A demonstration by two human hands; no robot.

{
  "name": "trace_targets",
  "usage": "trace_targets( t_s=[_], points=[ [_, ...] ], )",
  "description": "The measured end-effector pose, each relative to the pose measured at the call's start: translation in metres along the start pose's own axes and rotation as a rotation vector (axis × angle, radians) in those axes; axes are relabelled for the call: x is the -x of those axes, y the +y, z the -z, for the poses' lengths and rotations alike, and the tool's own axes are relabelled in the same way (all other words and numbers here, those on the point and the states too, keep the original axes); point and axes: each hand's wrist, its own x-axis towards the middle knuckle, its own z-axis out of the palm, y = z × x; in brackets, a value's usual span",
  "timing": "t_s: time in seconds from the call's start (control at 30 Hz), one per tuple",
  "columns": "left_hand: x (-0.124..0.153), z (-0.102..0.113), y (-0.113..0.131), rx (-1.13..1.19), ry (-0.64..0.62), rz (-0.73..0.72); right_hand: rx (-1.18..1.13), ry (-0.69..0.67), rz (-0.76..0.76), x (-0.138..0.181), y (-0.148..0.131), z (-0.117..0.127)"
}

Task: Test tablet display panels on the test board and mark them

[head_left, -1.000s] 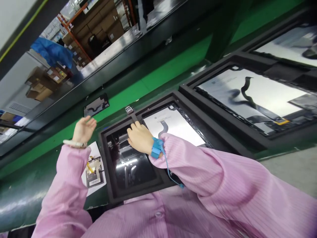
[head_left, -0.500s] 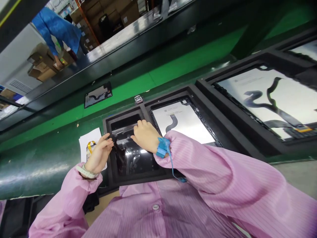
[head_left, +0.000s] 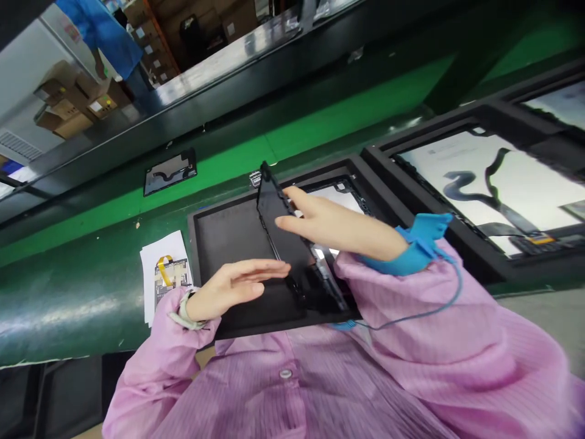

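Note:
A dark glossy tablet screen [head_left: 289, 235] is tilted up on its edge above the black foam tray [head_left: 219, 238]. My right hand [head_left: 342, 225] has its thumb and fingers at the upper right edge of the screen, closed on it. My left hand [head_left: 233, 286] is stretched out almost flat, its fingertips at the screen's left lower edge; whether they bear its weight I cannot tell. Behind my right hand, another tablet screen with a white back [head_left: 343, 190] lies in the tray's right recess, partly hidden.
White papers [head_left: 147, 274] with a circuit board and yellow flex cable [head_left: 164, 271] lie at left. A small black piece [head_left: 256, 178] sits behind the tray. Farther back is another screen [head_left: 170, 175]. At right, a larger foam tray [head_left: 384, 167] holds screens. A person in blue [head_left: 103, 36] stands beyond.
The dark screen has come up from lying flat in the left recess to a steep tilt. Both hands have moved right, the right one onto the screen's edge.

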Motion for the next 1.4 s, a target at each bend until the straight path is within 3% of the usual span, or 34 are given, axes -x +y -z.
trace_targets(
  t_s=[0.07,0.13,0.23,0.3,0.43,0.53,0.7,0.87,1.03,1.17,1.3,1.4],
  points=[
    [0.013,0.003,0.006,-0.153,0.102,-0.011,-0.025,0.047,-0.016,-0.003,0.014,0.006],
    [0.033,0.009,0.015,-0.311,0.397,-0.075,-0.136,0.068,0.008,-0.008,0.026,0.005],
    [0.067,0.033,0.024,-0.622,0.875,-0.164,-0.390,-0.009,0.057,-0.018,0.035,-0.011],
    [0.090,0.059,0.023,-0.816,0.992,-0.149,-0.525,-0.093,0.049,-0.024,0.032,-0.029],
    [0.128,0.114,0.006,-0.931,0.933,0.038,-0.497,-0.189,0.020,-0.031,0.023,-0.067],
    [0.140,0.135,-0.014,-0.929,0.817,0.092,-0.358,-0.173,0.025,-0.036,0.023,-0.088],
    [0.131,0.146,-0.034,-0.918,0.766,-0.005,-0.166,-0.125,0.015,-0.046,0.030,-0.103],
    [0.122,0.158,-0.033,-0.809,0.824,-0.048,0.147,0.012,0.003,-0.031,0.014,-0.102],
    [0.121,0.163,-0.030,-0.866,0.733,-0.041,0.574,0.090,0.228,-0.014,-0.016,-0.118],
    [0.110,0.171,-0.032,-0.764,0.747,-0.036,0.604,0.047,0.382,-0.029,-0.021,-0.145],
    [0.091,0.183,-0.036,-0.618,0.795,-0.024,0.606,0.020,0.401,-0.037,-0.017,-0.164],
    [0.075,0.185,-0.036,-0.496,0.742,-0.074,0.582,0.005,0.384,-0.034,-0.019,-0.164]
  ],
)
